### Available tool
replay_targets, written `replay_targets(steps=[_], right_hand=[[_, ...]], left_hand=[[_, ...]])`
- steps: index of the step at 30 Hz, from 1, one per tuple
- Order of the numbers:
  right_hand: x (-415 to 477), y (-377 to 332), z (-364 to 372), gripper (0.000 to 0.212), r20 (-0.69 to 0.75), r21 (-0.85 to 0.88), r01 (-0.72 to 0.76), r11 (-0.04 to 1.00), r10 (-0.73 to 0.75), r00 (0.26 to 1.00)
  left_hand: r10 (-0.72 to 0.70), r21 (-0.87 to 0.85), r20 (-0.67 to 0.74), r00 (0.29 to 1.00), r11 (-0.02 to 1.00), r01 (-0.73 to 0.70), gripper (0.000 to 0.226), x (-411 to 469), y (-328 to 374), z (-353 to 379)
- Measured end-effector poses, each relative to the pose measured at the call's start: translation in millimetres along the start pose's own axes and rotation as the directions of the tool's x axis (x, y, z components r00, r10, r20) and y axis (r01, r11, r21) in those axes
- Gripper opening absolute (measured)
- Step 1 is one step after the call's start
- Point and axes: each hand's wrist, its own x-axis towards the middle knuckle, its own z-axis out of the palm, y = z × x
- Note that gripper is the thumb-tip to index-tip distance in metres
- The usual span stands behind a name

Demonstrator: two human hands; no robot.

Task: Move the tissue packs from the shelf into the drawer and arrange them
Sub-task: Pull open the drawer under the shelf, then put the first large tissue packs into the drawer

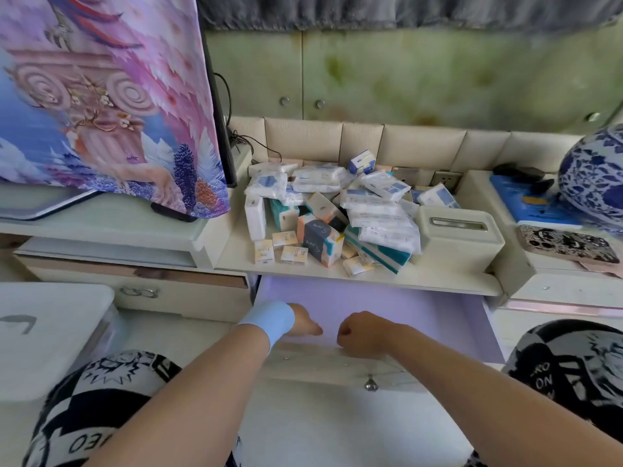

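Note:
A heap of tissue packs (340,210), white, teal, orange and dark ones, lies on the cream shelf (438,281). Below it the drawer (472,318) is pulled open and shows a bare lilac bottom. My left hand (303,323), with a blue wristband, reaches over the drawer's front edge into the drawer, fingers curled down. My right hand (359,333) is curled on the front edge beside it. Neither hand holds a tissue pack. The drawer front (337,365) carries a small metal knob (371,384).
A cream tissue box (458,237) stands on the shelf's right end. A screen draped in a patterned cloth (101,96) fills the upper left. At the right are a blue-and-white vase (593,176) and a patterned case (566,244). My knees flank the drawer.

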Motion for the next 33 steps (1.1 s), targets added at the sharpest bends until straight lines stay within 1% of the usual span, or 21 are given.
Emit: replay_targets(steps=[2, 4, 5, 7, 8, 9, 10, 12, 15, 17, 19, 22, 24, 25, 27, 29, 31, 32, 33], right_hand=[[-7.3, -1.1, 12.2, 0.031, 0.063, -0.052, -0.04, 0.998, 0.043, 0.997], [-12.7, -9.3, 20.7, 0.032, 0.133, -0.111, -0.032, 0.993, 0.047, 0.99], [-15.7, -13.8, 24.2, 0.029, 0.175, -0.141, -0.024, 0.99, 0.048, 0.983], [-21.3, -18.3, 29.8, 0.023, 0.266, -0.135, -0.016, 0.991, 0.052, 0.963], [-25.5, -19.3, 30.7, 0.024, 0.301, -0.115, -0.017, 0.993, 0.052, 0.952], [-30.3, -19.5, 29.4, 0.027, 0.308, -0.098, -0.007, 0.995, 0.037, 0.951], [-33.7, -18.6, 25.3, 0.03, 0.271, -0.092, 0.017, 0.996, 0.008, 0.962], [-39.9, -15.6, 8.9, 0.032, 0.112, -0.135, 0.064, 0.989, -0.049, 0.992], [-44.8, -10.5, -29.0, 0.029, -0.128, -0.147, 0.043, 0.988, -0.062, 0.99], [-47.6, -6.3, -60.1, 0.028, -0.259, -0.152, 0.005, 0.988, -0.045, 0.965], [-46.9, 1.4, -90.3, 0.029, -0.383, -0.184, -0.019, 0.983, -0.054, 0.922], [-43.6, 20.1, -126.1, 0.029, -0.512, -0.248, -0.041, 0.968, -0.095, 0.854], [-41.6, 36.2, -142.2, 0.033, -0.558, -0.305, -0.069, 0.95, -0.12, 0.821], [-40.1, 44.5, -147.7, 0.039, -0.573, -0.348, -0.087, 0.933, -0.138, 0.808], [-33.6, 60.6, -155.0, 0.058, -0.582, -0.423, -0.128, 0.897, -0.161, 0.797], [-20.0, 73.0, -158.1, 0.082, -0.565, -0.423, -0.169, 0.89, -0.114, 0.817], [-2.8, 79.8, -160.6, 0.101, -0.513, -0.39, -0.186, 0.902, -0.046, 0.857], [4.6, 80.1, -161.1, 0.104, -0.49, -0.393, -0.178, 0.902, -0.041, 0.871], [13.0, 80.4, -162.9, 0.103, -0.479, -0.404, -0.162, 0.9, -0.057, 0.876]], left_hand=[[0.029, 0.002, 0.066, 0.997, 1.0, -0.03, 0.054, -9.4, 6.5, 14.6], [0.045, -0.019, 0.155, 0.987, 0.999, -0.043, 0.042, -16.6, 9.9, 29.6], [0.041, -0.023, 0.182, 0.982, 0.999, -0.037, 0.041, -19.7, 10.3, 35.2], [0.038, -0.019, 0.209, 0.977, 0.999, -0.035, 0.044, -27.4, 9.5, 40.6], [0.052, -0.015, 0.211, 0.976, 0.999, -0.05, 0.046, -31.7, 9.2, 39.9], [0.07, -0.009, 0.198, 0.978, 0.998, -0.07, 0.048, -36.5, 8.9, 36.8], [0.097, -0.003, 0.159, 0.982, 0.995, -0.098, 0.048, -40.2, 8.5, 32.1], [0.149, 0.006, 0.036, 0.988, 0.989, -0.149, 0.046, -46.5, 9.4, 19.4], [0.2, 0.001, -0.118, 0.973, 0.98, -0.201, 0.04, -53.4, 17.5, -4.7], [0.228, -0.013, -0.204, 0.952, 0.972, -0.236, 0.039, -56.3, 26.6, -22.1], [0.265, -0.014, -0.297, 0.917, 0.959, -0.282, 0.037, -54.3, 35.6, -40.2], [0.318, -0.013, -0.4, 0.86, 0.936, -0.352, 0.036, -41.3, 46.3, -66.5], [0.336, -0.029, -0.444, 0.831, 0.921, -0.388, 0.037, -29.3, 52.5, -81.3], [0.334, -0.015, -0.477, 0.813, 0.922, -0.388, 0.037, -22.4, 55.2, -87.8], [0.31, 0.051, -0.545, 0.779, 0.94, -0.338, 0.035, -4.8, 60.4, -99.5], [0.288, 0.081, -0.557, 0.779, 0.952, -0.294, 0.039, 9.4, 66.0, -110.0], [0.289, 0.049, -0.529, 0.798, 0.949, -0.312, 0.048, 17.9, 71.6, -120.3], [0.299, 0.037, -0.515, 0.803, 0.944, -0.328, 0.05, 19.9, 72.6, -125.2], [0.313, 0.037, -0.498, 0.809, 0.939, -0.341, 0.05, 24.3, 74.4, -131.3]])
